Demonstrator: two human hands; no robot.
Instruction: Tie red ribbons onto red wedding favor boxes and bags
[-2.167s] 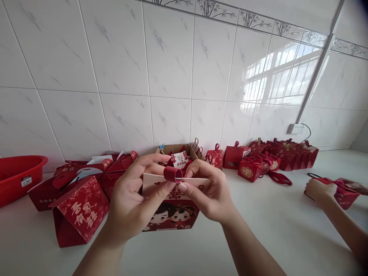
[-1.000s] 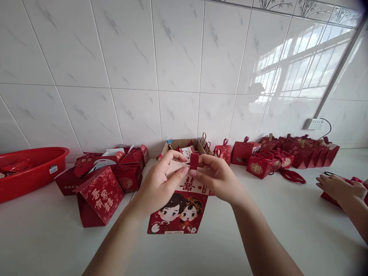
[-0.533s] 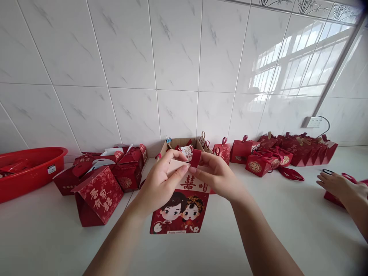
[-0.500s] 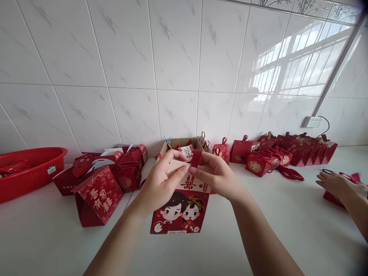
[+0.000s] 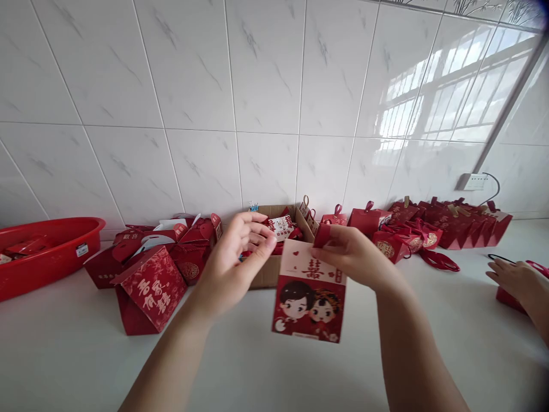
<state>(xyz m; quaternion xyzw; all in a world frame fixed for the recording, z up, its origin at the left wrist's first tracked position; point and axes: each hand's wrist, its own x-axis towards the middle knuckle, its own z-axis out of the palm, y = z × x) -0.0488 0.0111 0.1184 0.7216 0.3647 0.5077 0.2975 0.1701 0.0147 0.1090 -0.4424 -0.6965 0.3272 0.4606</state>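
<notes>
My right hand (image 5: 349, 252) pinches the top of a red and cream paper gift bag (image 5: 309, 309), near its dark red ribbon loop. The bag hangs upright and slightly tilted above the counter, its cartoon couple facing me. To the left, my left hand (image 5: 240, 257) is apart from the bag, fingers loosely curled and holding nothing. Behind both hands is an open cardboard box (image 5: 266, 274) with red and white printed pieces (image 5: 281, 228) inside, partly hidden by my left hand.
Red gift boxes (image 5: 150, 292) crowd the left, beside a red plastic basin (image 5: 51, 263). More boxes (image 5: 454, 226) with ribbon loops line the wall at right. At the right edge, another person's hand (image 5: 518, 280) rests over a red box (image 5: 510, 300). A power strip (image 5: 472, 182) is on the wall.
My left hand has let go of the gift bag and moved slightly left. My right hand has carried the bag to the right. The view has shifted a little.
</notes>
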